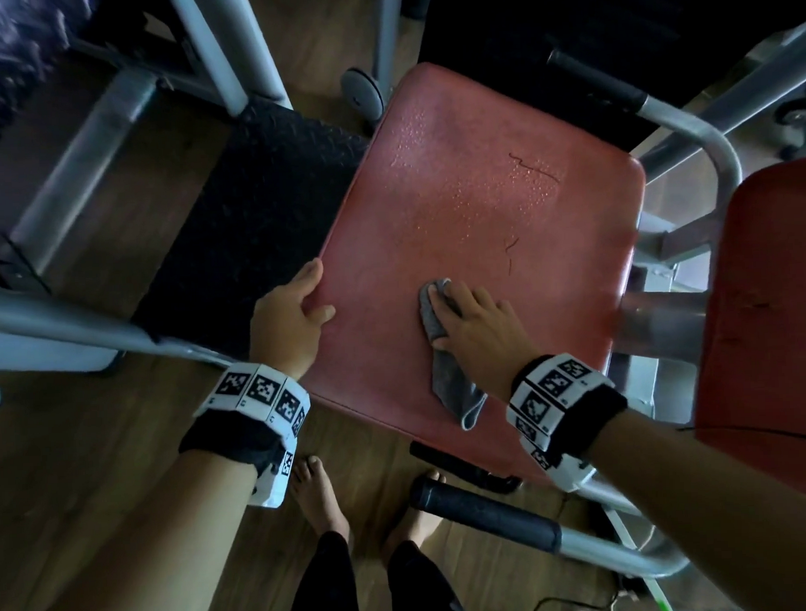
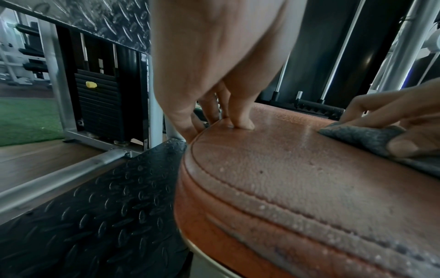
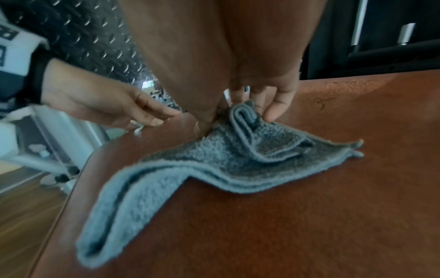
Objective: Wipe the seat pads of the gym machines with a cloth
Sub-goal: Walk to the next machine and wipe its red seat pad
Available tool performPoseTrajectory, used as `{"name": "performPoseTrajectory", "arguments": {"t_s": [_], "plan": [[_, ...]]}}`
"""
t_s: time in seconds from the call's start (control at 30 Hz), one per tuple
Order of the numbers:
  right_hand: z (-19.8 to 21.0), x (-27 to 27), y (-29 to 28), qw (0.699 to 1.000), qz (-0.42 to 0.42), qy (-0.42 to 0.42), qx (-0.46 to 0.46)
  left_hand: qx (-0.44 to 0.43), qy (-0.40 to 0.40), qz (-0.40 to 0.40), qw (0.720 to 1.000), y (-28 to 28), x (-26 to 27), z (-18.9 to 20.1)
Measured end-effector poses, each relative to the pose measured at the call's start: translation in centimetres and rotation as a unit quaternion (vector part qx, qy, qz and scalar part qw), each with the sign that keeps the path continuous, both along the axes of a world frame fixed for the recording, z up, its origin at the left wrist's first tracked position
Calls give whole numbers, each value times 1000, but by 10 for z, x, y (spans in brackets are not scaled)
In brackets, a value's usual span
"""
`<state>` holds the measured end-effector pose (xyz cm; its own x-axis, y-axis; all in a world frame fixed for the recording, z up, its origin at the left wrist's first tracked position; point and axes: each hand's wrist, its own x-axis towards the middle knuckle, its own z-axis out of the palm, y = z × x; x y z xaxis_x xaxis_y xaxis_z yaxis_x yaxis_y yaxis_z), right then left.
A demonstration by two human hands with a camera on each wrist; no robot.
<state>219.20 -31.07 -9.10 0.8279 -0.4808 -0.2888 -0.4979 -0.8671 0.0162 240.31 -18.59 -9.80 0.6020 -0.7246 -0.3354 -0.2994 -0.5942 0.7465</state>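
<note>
1. Head view, far left: a black tread plate (image 1: 251, 210) lies on the floor beside the machine.
2. Next, the left hand (image 1: 292, 318) grips the left edge of the red seat pad (image 1: 500, 132), thumb on top and fingers (image 2: 207, 105) curled over the side, seemingly steadying it.
3. Mid-pad, the right hand (image 1: 475, 325) presses a folded grey cloth (image 1: 449, 372) onto the near half, fingers (image 3: 276, 111) spread flat over its bunched end, the tail trailing toward the near edge.
4. Droplets (image 1: 433, 167) bead across the far half, so I judge wiping is barely underway there.
5. Far right, a second red pad (image 1: 766, 292) looks untouched, likely left to do.
</note>
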Motion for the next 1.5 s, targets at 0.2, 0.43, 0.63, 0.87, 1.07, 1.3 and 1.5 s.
{"name": "performPoseTrajectory", "arguments": {"t_s": [0.2, 0.43, 0.63, 0.87, 1.07, 1.3, 1.5], "plan": [[-1, -33, 2, 999, 40, -13, 7, 8, -5, -3, 1000, -1, 1, 0], [0, -19, -10, 1000, 9, 17, -4, 21, -19, 8, 1000, -2, -1, -2], [2, -35, -4, 998, 40, 18, 43, 23, -17, 2, 1000, -2, -2, 1], [-8, -73, 26, 981, 155, 6, 113, 33, -40, -1, 999, -1, -4, -3], [-23, -34, -16, 956, 274, 32, 103, 14, -27, 3, 1000, 2, 0, -5], [-26, 50, -99, 913, 399, 27, 81, 10, -25, 19, 999, 1, 0, -3], [-27, 115, -162, 932, 357, 21, 54, 14, -35, 32, 999, 1, -4, 0]]}}
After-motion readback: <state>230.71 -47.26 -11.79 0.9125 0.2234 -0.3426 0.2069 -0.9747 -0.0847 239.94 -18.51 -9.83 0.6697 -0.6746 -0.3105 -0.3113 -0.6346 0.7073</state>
